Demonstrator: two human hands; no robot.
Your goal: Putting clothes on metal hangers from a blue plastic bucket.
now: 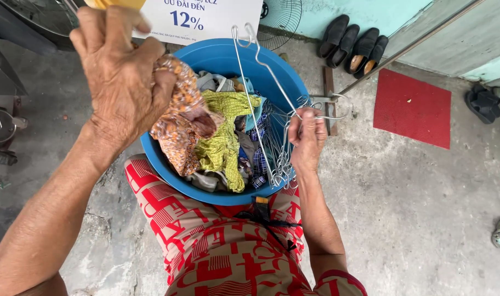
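- Clutched in the left hand (121, 77): an orange patterned cloth (180, 118), lifted above the left side of a blue basin (217, 57), fingers clamped tight around the bunched fabric, its lower end trailing down onto the pile.
- Pinched in the right hand (307, 134), at the basin's right rim: a wire hanger (261, 60), fingers closed together on the thin metal, hook raised toward the far side.
- Bunched below that hand, hanging inside the right of the basin: more wire hangers (277, 151), tangled together.
- Heaped in the basin: a yellow-green garment (225, 137) in the middle, just beside the orange cloth, with blue checked and grey pieces around it.
- Pressed against the near rim of the basin: a lap in red-and-beige printed clothing (222, 252).
- Underfoot: grey concrete floor (403, 214).
- Far right: a red mat (413, 108), with dark shoes (355, 46) lined up against a pale green wall.
- Far edge, behind the basin: a white sign (206, 19) and part of a fan grille (283, 16).
- Right edge: a dark sandal (484, 104), well apart from the basin.
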